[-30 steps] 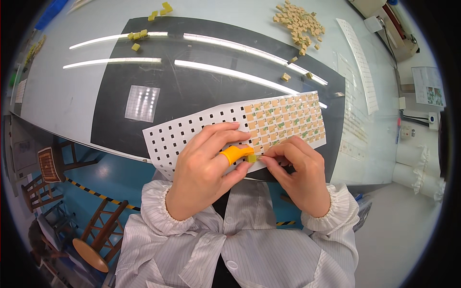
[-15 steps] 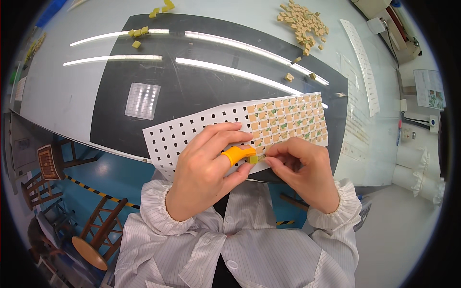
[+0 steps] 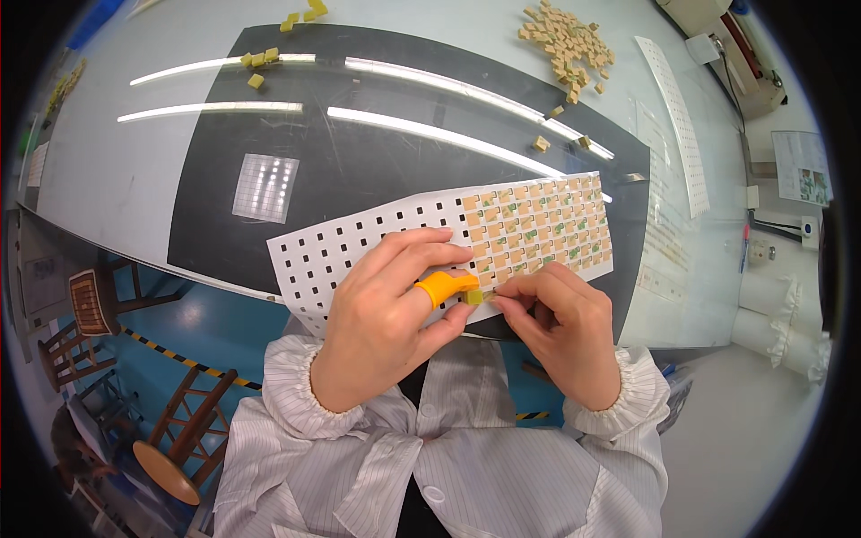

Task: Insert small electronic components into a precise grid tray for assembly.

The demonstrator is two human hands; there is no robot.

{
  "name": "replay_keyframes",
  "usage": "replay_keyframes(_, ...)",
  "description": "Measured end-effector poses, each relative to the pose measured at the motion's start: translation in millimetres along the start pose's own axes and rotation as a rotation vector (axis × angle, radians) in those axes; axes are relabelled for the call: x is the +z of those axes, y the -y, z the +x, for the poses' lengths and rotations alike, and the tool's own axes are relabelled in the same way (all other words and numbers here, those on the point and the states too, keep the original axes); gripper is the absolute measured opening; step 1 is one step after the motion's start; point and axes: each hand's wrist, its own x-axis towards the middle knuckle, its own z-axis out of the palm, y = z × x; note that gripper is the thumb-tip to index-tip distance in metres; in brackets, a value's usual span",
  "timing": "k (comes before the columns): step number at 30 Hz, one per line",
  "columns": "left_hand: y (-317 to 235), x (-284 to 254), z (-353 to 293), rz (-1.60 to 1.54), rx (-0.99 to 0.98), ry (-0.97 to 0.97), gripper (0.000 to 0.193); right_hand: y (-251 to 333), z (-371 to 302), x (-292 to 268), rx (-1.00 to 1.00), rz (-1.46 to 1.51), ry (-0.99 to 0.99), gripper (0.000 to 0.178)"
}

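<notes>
Between the index finger and thumb of my left hand (image 3: pixel 381 318) sits a small yellow-green block (image 3: pixel 474 297). That index finger wears an orange finger sleeve (image 3: pixel 438 289). My right hand (image 3: pixel 574 327) is closed in a pinch just right of the block, at a thin translucent piece (image 3: pixel 489 294) too small to make out clearly. Under both hands lies a white sheet (image 3: pixel 300 247) with rows of square black holes. Its right part carries rows of tan and green squares (image 3: pixel 538 220). The left fingers rest on the sheet and hide part of it.
The sheet lies on a black mat (image 3: pixel 359 170) on the table. A heap of tan blocks (image 3: pixel 565 49) is at the far right, with yellow blocks (image 3: pixel 260 59) at the far left. A clear gridded piece (image 3: pixel 265 188) lies left; another perforated strip (image 3: pixel 673 117) lies right.
My right hand has shifted slightly toward me, its fingertips still beside the block. My left hand and the block have hardly moved.
</notes>
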Motion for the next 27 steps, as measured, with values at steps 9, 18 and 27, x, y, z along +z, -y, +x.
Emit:
replay_keyframes(9, -0.2, -1.1, -0.2, 0.003, 0.005, 0.0, 0.029, -5.8, 8.0, -10.4, 0.156, 0.211, 0.122, 0.01)
replay_keyframes(18, 0.5, -0.6, 0.8, -0.009, 0.019, 0.011, 0.022, -6.2, 43.8, -28.8, 0.575, 0.675, 0.525, 0.013)
replay_keyframes(27, 0.4, -3.4, 1.5, 0.007, 0.025, 0.027, 0.023, -2.6, 55.0, -27.7, 0.582, 0.641, 0.641, 0.014)
